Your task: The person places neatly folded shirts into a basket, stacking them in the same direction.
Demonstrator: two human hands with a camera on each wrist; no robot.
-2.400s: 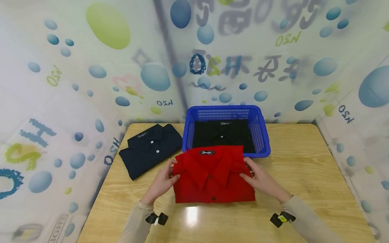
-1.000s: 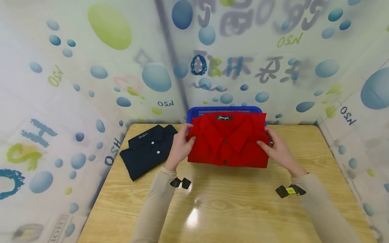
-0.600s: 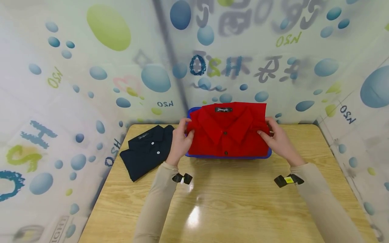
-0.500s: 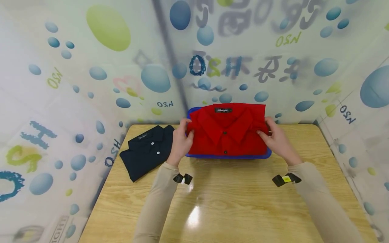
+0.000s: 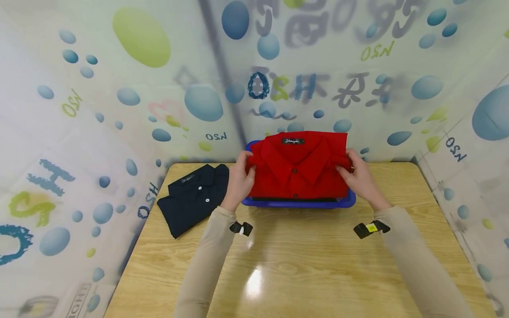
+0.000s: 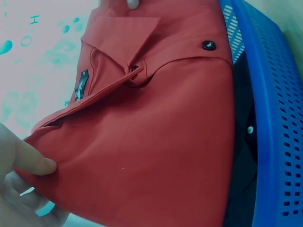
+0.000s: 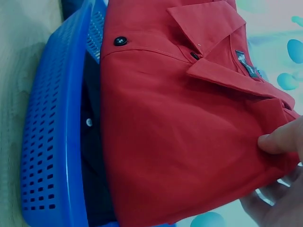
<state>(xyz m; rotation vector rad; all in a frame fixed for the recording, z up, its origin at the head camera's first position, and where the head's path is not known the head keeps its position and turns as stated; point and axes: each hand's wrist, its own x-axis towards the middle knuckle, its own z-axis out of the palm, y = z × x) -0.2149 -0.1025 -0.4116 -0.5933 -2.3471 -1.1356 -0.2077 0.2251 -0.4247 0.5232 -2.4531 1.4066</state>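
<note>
A folded red shirt [image 5: 294, 176] with dark buttons and a black collar label is held over the blue plastic basket [image 5: 302, 204]. My left hand [image 5: 238, 179] pinches its left side, thumb on top and fingers beneath. On the opposite side my right hand [image 5: 359, 176] pinches the shirt the same way, as the right wrist view also shows. Under the red shirt, inside the basket, a black shirt [image 7: 92, 165] with a white button shows along the near wall. Most of the basket's inside is hidden by the red shirt.
A folded navy shirt [image 5: 195, 198] with white buttons lies on the wooden table [image 5: 294, 260], left of the basket and close to my left forearm. Behind the table stands a wall [image 5: 159, 88] covered with printed bubbles and letters.
Both hands have carried the red shirt forward from the table in front of the basket to above it. Over the last half second it shifts slightly farther back, baring the near rim.
</note>
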